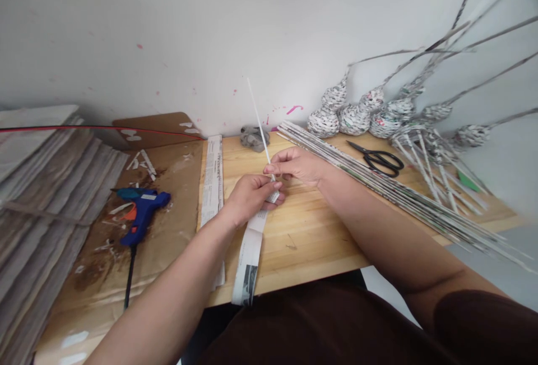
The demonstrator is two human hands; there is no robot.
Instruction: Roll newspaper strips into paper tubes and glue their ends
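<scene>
A newspaper strip (251,250) hangs down from my left hand (252,195) past the table's front edge. My left thumb and fingers are closed on it where it narrows into a rolled tube. Upward from there rises a thin white stick (259,121), slanting to the left, with paper around its lower part. The fingertips of my right hand (294,165) pinch the stick just above the left thumb. Flat newspaper strips (213,177) lie left of my hands.
Rolled paper sticks (336,160) lie diagonally at right, with black scissors (380,161) behind them. Woven paper gourd shapes (354,119) stand along the wall, beside a grey crumpled cloth (253,138). Leftward are a blue glue gun (143,216) on cardboard and stacked newspaper (46,213).
</scene>
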